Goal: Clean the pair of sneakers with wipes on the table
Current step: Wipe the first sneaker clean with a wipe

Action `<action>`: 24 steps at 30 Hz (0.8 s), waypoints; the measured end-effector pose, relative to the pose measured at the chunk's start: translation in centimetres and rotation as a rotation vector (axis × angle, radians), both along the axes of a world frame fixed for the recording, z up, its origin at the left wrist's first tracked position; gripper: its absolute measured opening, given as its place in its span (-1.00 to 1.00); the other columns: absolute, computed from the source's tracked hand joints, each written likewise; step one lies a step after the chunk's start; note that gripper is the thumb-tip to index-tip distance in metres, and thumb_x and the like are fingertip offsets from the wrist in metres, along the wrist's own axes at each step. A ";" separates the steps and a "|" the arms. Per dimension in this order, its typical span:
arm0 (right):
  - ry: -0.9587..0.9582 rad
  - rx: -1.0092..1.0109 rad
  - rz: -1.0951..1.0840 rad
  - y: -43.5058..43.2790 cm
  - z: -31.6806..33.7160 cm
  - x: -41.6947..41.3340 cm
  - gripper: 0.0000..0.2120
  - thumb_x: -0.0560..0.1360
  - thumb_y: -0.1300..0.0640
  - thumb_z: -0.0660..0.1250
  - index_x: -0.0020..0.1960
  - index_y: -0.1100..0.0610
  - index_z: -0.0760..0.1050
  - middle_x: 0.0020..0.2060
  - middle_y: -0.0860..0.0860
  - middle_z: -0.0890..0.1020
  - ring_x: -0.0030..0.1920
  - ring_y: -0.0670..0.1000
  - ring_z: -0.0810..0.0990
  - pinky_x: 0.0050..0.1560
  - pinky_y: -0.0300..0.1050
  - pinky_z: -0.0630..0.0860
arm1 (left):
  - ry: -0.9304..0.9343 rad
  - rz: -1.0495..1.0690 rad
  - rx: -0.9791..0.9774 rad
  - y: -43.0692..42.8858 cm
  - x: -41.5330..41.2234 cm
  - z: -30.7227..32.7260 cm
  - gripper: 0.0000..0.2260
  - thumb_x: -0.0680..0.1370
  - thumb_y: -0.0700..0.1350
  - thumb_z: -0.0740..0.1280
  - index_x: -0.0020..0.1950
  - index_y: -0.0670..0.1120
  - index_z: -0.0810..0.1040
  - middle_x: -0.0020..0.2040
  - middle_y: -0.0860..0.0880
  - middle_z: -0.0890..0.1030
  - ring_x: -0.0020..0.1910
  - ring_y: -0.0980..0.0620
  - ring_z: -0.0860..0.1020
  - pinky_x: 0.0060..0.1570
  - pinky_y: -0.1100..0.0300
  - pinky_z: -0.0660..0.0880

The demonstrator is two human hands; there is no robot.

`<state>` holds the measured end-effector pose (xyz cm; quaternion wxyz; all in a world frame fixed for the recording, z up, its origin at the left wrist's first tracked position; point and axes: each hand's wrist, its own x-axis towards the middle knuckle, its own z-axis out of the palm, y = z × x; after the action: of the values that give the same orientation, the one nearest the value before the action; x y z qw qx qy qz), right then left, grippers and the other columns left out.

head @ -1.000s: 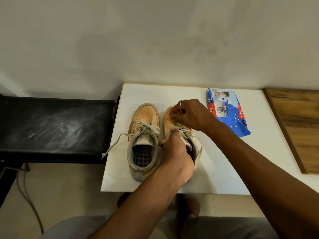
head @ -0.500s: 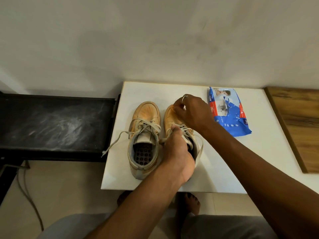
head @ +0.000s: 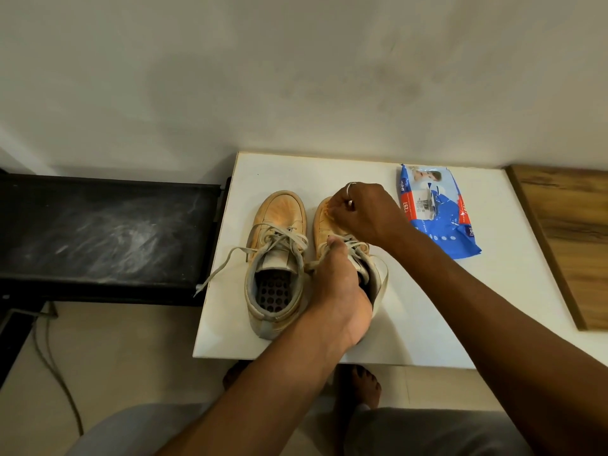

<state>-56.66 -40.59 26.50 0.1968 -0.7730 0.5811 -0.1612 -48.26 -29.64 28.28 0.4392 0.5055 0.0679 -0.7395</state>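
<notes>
Two tan sneakers stand side by side on the white tabletop [head: 427,307], toes toward 12 o'clock. The left hand [head: 339,291] grips the right-side sneaker [head: 324,225] at its collar, thumb up on the laces. The right hand [head: 368,212], fingers bunched, pinches a small stained wipe [head: 329,209] against that shoe's toe. The other sneaker [head: 279,225] sits just beside it at 9 o'clock, with one lace trailing off the tabletop's edge. A blue wipes pack [head: 441,218] lies at 2 o'clock.
</notes>
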 end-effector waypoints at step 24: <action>0.060 -0.043 0.120 0.0 0.2 -1.0 -0.72 0.55 0.06 0.35 0.24 0.06 0.61 0.02 0.02 0.62 -0.04 0.00 0.58 -0.05 -0.15 0.53 | -0.007 0.015 0.015 -0.4 -0.1 -0.7 -0.57 0.60 0.22 0.29 0.20 -0.12 0.60 0.10 -0.20 0.70 0.08 -0.15 0.69 0.23 -0.12 0.57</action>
<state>-57.65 -40.56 26.71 0.1718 -0.8150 0.5358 -0.1384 -48.39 -30.00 27.55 0.4410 0.5109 0.0759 -0.7340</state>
